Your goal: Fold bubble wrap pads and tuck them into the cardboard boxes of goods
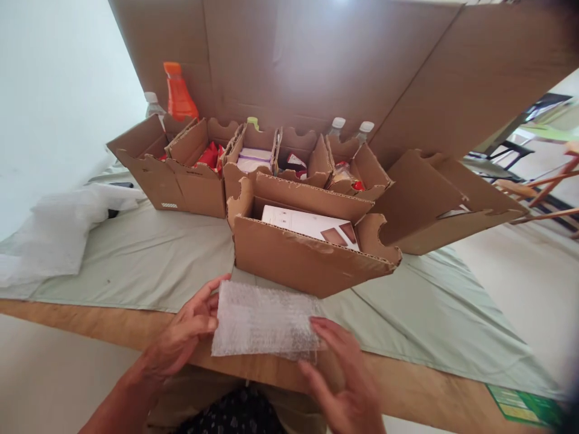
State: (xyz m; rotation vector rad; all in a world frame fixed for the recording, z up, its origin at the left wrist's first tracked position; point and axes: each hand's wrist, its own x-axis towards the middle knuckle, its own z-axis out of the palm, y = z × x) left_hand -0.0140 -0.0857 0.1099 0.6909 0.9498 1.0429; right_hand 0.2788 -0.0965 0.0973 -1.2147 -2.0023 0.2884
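A flat rectangular piece of bubble wrap (262, 322), whitish and see-through, is held up over the table's front edge. My left hand (187, 328) grips its left end, with the thumb in front and the fingers partly hidden. At the right end, my right hand (341, 367) is curled round it, fingertips on the edge and thumb by the lower corner. Whether the wrap encloses anything cannot be made out. Just beyond it stands a cardboard box (312, 259), open at the top, with a white printed carton (307, 226) inside.
Behind is a row of cardboard bins (190, 187) holding red packets (210, 157) and other packs. An orange bottle (180, 93) rises at the back left. Another cardboard box (443, 199) stands right. More crumpled wrap (63, 229) lies left on the green cloth (158, 259).
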